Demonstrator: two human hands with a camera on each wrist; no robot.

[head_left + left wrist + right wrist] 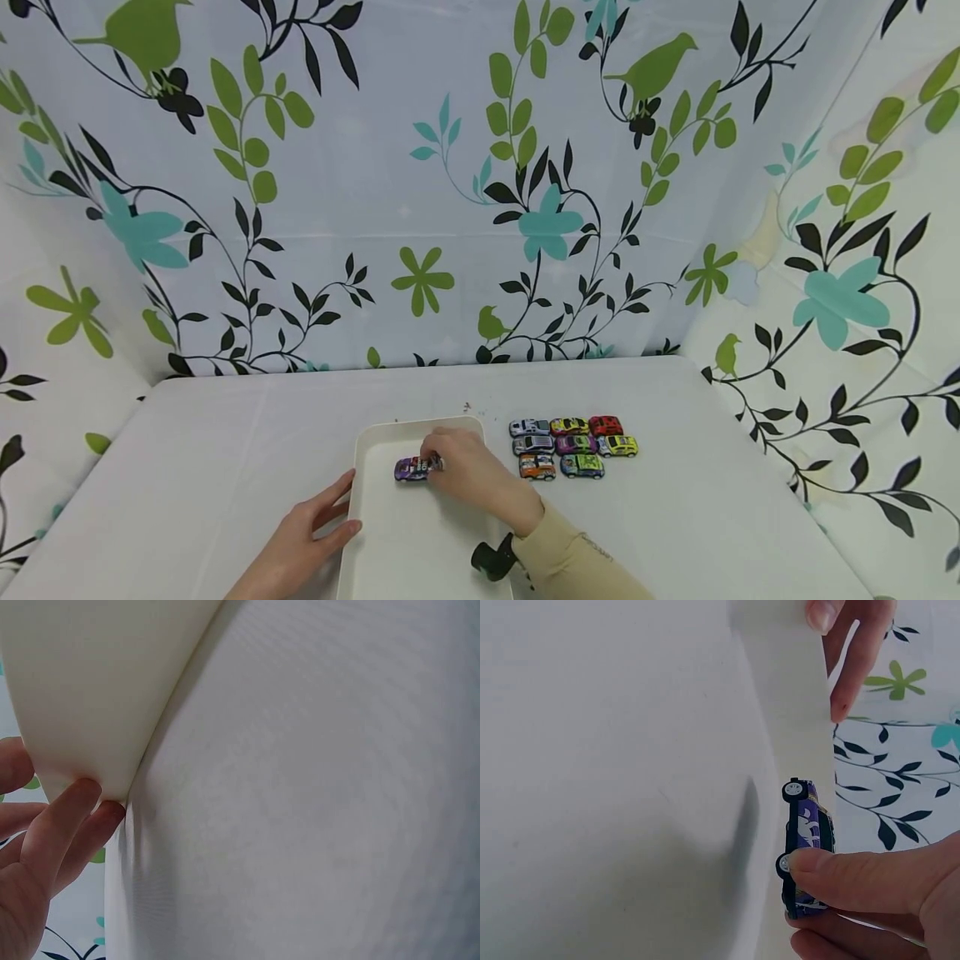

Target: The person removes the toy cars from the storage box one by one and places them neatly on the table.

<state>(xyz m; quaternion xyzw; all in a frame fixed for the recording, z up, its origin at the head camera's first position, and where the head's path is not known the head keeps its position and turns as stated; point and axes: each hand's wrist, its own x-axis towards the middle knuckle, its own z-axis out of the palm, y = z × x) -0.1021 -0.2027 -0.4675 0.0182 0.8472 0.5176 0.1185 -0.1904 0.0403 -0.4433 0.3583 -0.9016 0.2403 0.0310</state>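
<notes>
My right hand (480, 477) pinches a small purple toy car (807, 825) between thumb and fingers. In the head view the purple car overlaps the upper part of a white rectangular tray (412, 542), and its right end is hidden behind the fingers. A shadow lies on the tray floor beside the car in the right wrist view. My left hand (300, 537) is at the tray's left side, fingertips (88, 787) touching the outer wall with the fingers fairly straight.
To the right of the tray, several toy cars (575, 444) in mixed colours stand close together in rows on a white-covered table (712, 517). A black wrist camera (492, 560) is under the right forearm. Leaf-and-bird patterned cloth (360, 183) surrounds the table's back and sides.
</notes>
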